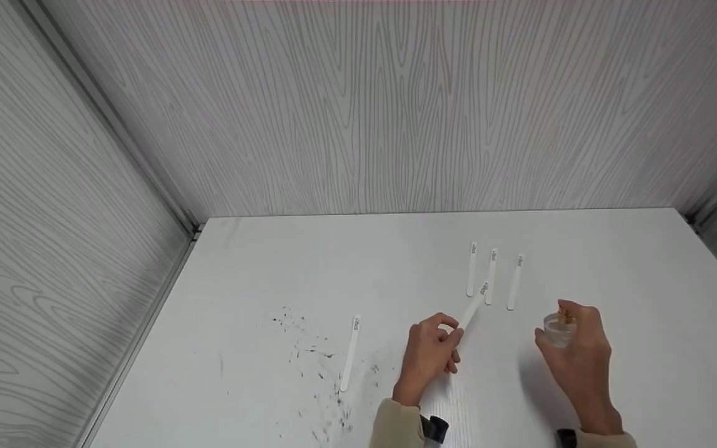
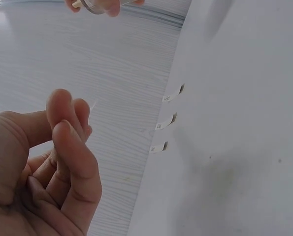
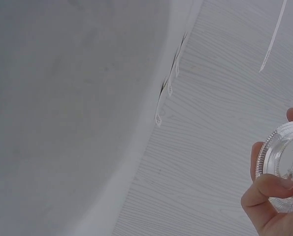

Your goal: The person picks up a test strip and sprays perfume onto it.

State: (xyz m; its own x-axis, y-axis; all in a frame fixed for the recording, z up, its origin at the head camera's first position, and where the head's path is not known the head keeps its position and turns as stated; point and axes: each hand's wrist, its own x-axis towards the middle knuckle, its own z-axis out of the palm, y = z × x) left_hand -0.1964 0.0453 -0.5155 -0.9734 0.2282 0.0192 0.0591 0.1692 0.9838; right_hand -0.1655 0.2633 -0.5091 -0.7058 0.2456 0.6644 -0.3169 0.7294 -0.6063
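My left hand [image 1: 427, 351] pinches a slim white paper test strip [image 1: 473, 310] between thumb and fingers. Its printed far end points up and right, overlapping one of the strips behind it in the head view. To the right, my right hand [image 1: 585, 358] grips a small clear glass perfume bottle [image 1: 556, 336], the index finger on its gold spray top [image 1: 565, 317]. The bottle's round, ridged base [image 3: 279, 162] faces the camera in the right wrist view. In the left wrist view, the left fingertips [image 2: 62, 105] hide most of the strip.
Three white strips [image 1: 472, 270] lie side by side on the white table [image 1: 240, 280], beyond the hands. Another strip [image 1: 350, 354] lies left of my left hand, among dark specks [image 1: 315, 350]. Wood-grain panels [image 1: 346, 106] stand at the back and sides.
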